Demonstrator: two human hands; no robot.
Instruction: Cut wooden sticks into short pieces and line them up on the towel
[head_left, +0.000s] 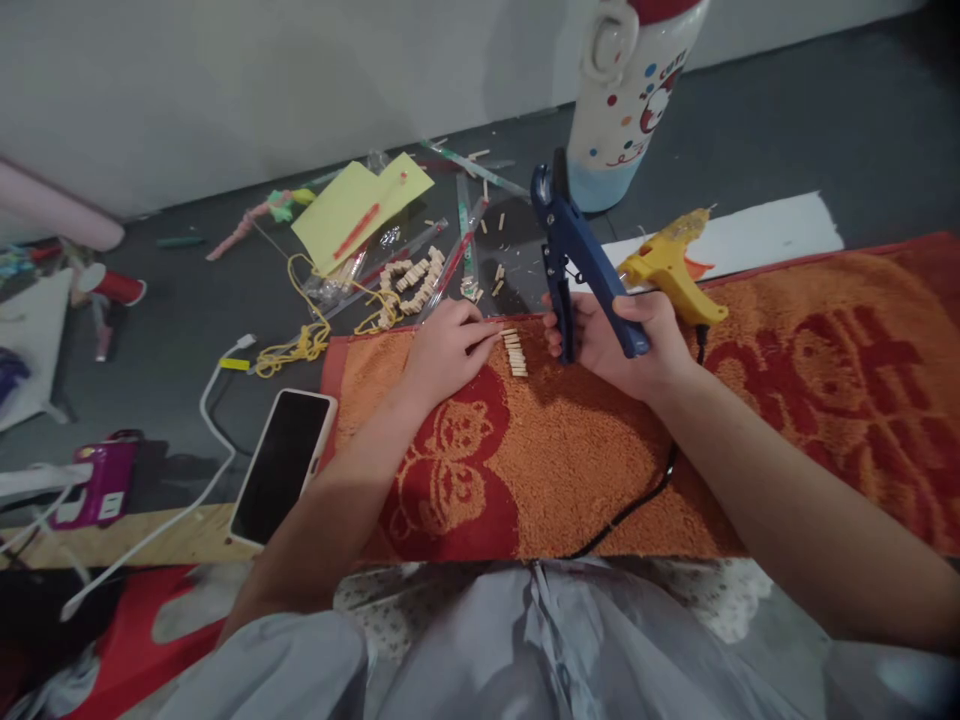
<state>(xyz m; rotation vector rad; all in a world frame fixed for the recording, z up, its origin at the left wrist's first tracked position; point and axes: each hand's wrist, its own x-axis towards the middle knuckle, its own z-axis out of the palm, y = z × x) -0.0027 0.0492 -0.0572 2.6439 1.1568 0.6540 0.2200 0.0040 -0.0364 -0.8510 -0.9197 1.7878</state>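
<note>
My right hand (637,340) is wrapped round the handles of a blue hand cutter (589,255), its head pointing up and its handles spread apart. My left hand (450,350) rests on the orange and red towel (585,450), fingers drawn together beside a short row of small cut wooden sticks (514,353). Whatever the left fingertips may pinch is too small to tell. Just behind the right hand lies a yellow glue gun (671,265), with its black cord running over the towel.
A tall cartoon bottle (626,100) stands behind the cutter. Yellow paper (360,210), a wooden-piece chain (411,285), yellow string (296,345) and loose stick bits lie at the back. A phone (283,465), white cable (214,420) and purple box (105,480) are left.
</note>
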